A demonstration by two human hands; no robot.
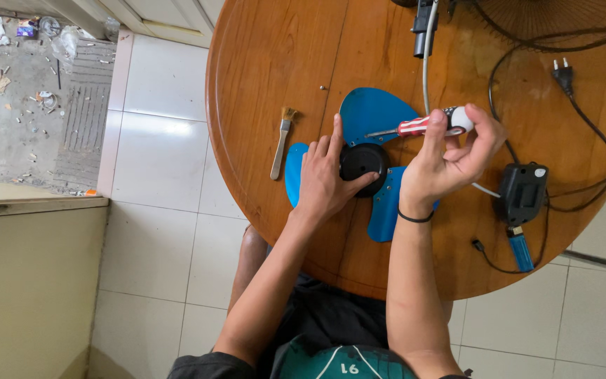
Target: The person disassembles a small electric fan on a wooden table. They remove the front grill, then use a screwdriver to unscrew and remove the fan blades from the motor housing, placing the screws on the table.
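A blue three-bladed fan propeller point(369, 116) with a black round hub point(363, 160) lies on a round wooden table point(275, 63). My left hand point(325, 179) rests flat on the hub and the left blade, index finger stretched out, holding the propeller down. My right hand point(452, 158) is raised over the right blade and grips a screwdriver point(422, 126) with a red and white handle. Its metal tip points left over the upper blade, just above the hub.
A small wooden-handled brush point(281, 144) lies left of the propeller. A black box-shaped part point(522, 193), a blue lighter point(520, 249), a black cable with a plug point(563, 74) and a wire fan guard point(555, 21) occupy the table's right side. A tiny screw point(322, 88) lies farther back.
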